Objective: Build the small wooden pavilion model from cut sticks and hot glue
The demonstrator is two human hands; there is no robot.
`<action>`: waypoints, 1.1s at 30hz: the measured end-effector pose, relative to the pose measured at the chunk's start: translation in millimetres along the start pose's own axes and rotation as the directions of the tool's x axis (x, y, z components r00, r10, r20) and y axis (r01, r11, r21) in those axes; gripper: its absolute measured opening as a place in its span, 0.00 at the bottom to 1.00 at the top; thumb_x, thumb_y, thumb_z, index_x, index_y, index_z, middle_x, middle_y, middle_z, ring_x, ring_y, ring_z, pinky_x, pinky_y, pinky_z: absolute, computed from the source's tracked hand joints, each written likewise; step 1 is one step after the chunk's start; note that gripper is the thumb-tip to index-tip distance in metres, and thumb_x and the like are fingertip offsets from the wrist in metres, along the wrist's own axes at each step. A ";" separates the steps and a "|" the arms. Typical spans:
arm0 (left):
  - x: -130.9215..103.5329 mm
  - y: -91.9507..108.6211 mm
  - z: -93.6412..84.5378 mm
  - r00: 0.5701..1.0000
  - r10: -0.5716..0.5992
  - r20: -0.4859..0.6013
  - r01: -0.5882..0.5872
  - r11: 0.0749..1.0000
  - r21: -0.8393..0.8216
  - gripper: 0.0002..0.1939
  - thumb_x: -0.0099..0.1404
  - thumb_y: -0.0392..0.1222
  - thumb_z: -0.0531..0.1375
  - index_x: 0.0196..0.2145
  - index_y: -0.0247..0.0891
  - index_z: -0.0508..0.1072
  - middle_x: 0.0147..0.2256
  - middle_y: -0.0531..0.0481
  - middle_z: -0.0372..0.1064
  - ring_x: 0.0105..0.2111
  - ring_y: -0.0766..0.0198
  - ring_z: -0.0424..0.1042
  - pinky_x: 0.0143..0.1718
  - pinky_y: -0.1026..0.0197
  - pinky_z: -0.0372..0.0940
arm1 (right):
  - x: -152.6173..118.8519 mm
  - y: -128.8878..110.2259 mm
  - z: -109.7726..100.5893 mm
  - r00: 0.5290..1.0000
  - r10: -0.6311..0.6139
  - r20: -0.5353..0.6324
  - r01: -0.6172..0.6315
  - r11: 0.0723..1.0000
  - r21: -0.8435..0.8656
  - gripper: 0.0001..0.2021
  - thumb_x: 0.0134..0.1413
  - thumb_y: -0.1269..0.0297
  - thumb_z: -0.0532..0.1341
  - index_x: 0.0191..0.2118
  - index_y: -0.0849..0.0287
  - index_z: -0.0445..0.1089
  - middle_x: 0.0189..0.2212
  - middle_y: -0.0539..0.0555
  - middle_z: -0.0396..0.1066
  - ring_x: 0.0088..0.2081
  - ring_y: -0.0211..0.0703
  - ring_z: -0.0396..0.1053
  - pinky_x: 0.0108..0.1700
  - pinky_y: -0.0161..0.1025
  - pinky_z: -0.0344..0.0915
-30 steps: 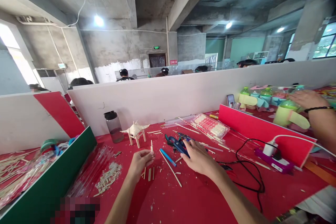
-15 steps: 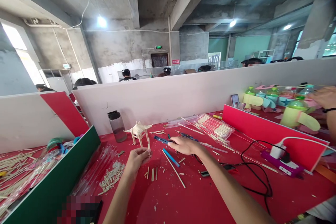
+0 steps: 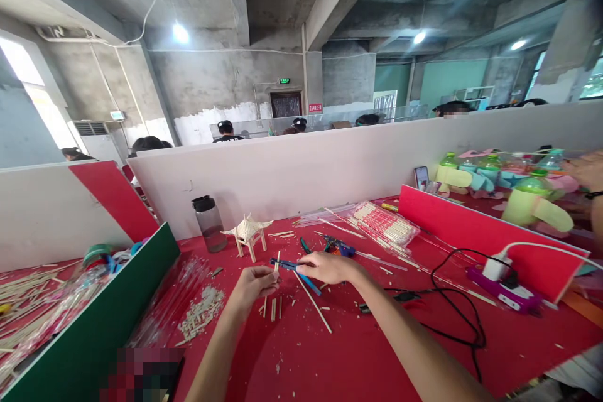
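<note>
Between the pinched fingertips of my left hand [image 3: 254,286], a short thin wooden stick [image 3: 277,259] stands upright. My right hand [image 3: 325,267] is wrapped round what looks like a blue utility knife [image 3: 285,264], its front end against the stick. Below it lie a light blue strip-like thing [image 3: 311,287] and a longer wooden stick [image 3: 313,303]. Several short cut sticks [image 3: 274,309] rest near my left hand. Just beyond the hands stands a small pavilion model made of sticks [image 3: 248,233].
A dark-capped bottle [image 3: 207,223] stands behind on the left. Stick offcuts [image 3: 202,315] lie heaped at left. A glue gun [image 3: 340,246] and bagged sticks [image 3: 384,225] lie beyond my right hand. Black cable [image 3: 471,314] runs to a purple power strip [image 3: 504,292]. Low partitions [image 3: 485,235] flank the table.
My right hand has brought the blue knife left and slightly down to the stick. My left hand has moved a little right, still pinching the stick.
</note>
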State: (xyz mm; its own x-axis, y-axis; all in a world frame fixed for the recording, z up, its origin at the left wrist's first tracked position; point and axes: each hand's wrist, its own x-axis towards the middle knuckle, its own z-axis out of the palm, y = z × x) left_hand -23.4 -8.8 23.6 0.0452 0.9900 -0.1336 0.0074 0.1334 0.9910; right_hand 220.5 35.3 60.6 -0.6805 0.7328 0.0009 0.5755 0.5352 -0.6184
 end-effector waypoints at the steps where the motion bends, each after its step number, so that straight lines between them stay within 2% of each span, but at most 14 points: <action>1: -0.5 0.7 0.6 1.000 -0.007 0.002 0.007 1.000 0.011 0.20 0.43 0.53 0.74 0.27 0.33 0.80 0.27 0.46 0.77 0.28 0.62 0.75 0.36 0.63 0.69 | 0.0 -0.2 0.0 1.000 -0.010 0.013 0.010 1.000 0.005 0.26 0.63 0.43 0.51 0.46 0.59 0.76 0.39 0.56 0.78 0.38 0.47 0.72 0.38 0.36 0.62; 4: -1.6 2.5 1.9 1.000 -0.027 0.006 0.027 0.999 0.028 0.21 0.42 0.53 0.74 0.27 0.33 0.80 0.27 0.46 0.77 0.28 0.62 0.75 0.35 0.63 0.69 | -0.3 -0.7 -0.6 0.999 -0.029 0.040 0.028 0.999 0.022 0.26 0.62 0.42 0.52 0.40 0.60 0.76 0.29 0.52 0.74 0.31 0.42 0.67 0.32 0.34 0.58; 9: -0.6 1.8 1.2 0.999 -0.041 0.010 0.041 0.999 0.030 0.19 0.41 0.52 0.74 0.24 0.33 0.79 0.25 0.48 0.76 0.26 0.64 0.74 0.34 0.65 0.69 | 0.1 1.1 -1.1 1.000 -0.026 0.016 0.025 0.999 0.031 0.27 0.61 0.41 0.51 0.33 0.61 0.74 0.25 0.49 0.69 0.27 0.38 0.61 0.30 0.33 0.54; 18: -0.1 1.3 0.1 0.999 -0.049 0.016 0.048 0.998 0.038 0.20 0.41 0.52 0.74 0.25 0.34 0.79 0.26 0.48 0.76 0.27 0.64 0.74 0.34 0.65 0.68 | 2.4 11.3 3.0 0.999 -0.047 -0.016 0.048 0.998 0.042 0.27 0.60 0.41 0.52 0.33 0.61 0.75 0.25 0.49 0.70 0.27 0.37 0.61 0.29 0.33 0.54; 33: 3.1 -2.2 -3.0 0.998 -0.058 0.034 0.056 0.997 0.050 0.24 0.39 0.55 0.75 0.26 0.33 0.78 0.26 0.50 0.75 0.27 0.65 0.73 0.35 0.65 0.68 | 2.1 10.5 3.4 0.998 -0.053 -0.018 0.053 0.998 0.042 0.27 0.60 0.41 0.53 0.31 0.62 0.74 0.24 0.49 0.68 0.26 0.36 0.60 0.29 0.32 0.53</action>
State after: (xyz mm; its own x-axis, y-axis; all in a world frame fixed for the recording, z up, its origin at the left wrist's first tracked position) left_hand -26.3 -5.9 21.0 0.0785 0.9785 -0.1906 0.0603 0.1861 0.9807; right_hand 223.6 41.0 51.4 -0.7016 0.7110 0.0477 0.5188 0.5555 -0.6499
